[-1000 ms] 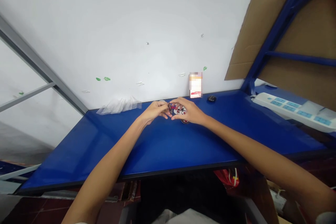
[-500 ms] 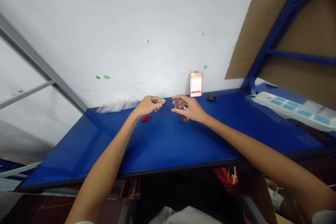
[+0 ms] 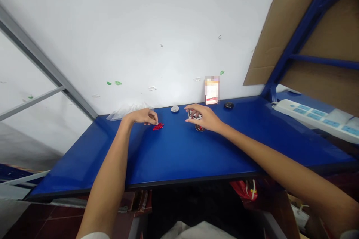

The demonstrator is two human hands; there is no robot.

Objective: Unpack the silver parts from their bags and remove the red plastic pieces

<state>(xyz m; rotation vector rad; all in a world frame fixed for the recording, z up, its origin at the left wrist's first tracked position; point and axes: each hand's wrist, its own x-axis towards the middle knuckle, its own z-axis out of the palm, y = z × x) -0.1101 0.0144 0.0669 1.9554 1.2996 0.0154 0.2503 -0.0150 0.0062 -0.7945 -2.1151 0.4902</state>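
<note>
My left hand point(image 3: 146, 116) reaches down at the small pile of thin red pieces point(image 3: 158, 127) on the blue table. Its thumb and fingertips are pinched together at the pile's edge; what lies between them is too small to make out. My right hand point(image 3: 204, 116) is curved around a small black-and-white patterned object point(image 3: 194, 114), partly hidden by the fingers. Just under that hand, a round dark-rimmed item with red in it point(image 3: 200, 128) rests on the table. A round silvery-white disc point(image 3: 174, 109) lies between the hands, farther back.
Clear plastic bags point(image 3: 130, 111) lie at the back left of the blue table point(image 3: 174, 157). A lit phone point(image 3: 211, 91) leans on the wall, with a small black object point(image 3: 229, 105) beside it. A white power strip point(image 3: 316, 117) sits at the right.
My left hand has moved left and down from near the disc to the red pile, uncovering the disc. The red piece at its fingertips no longer shows. My right hand has hardly moved.
</note>
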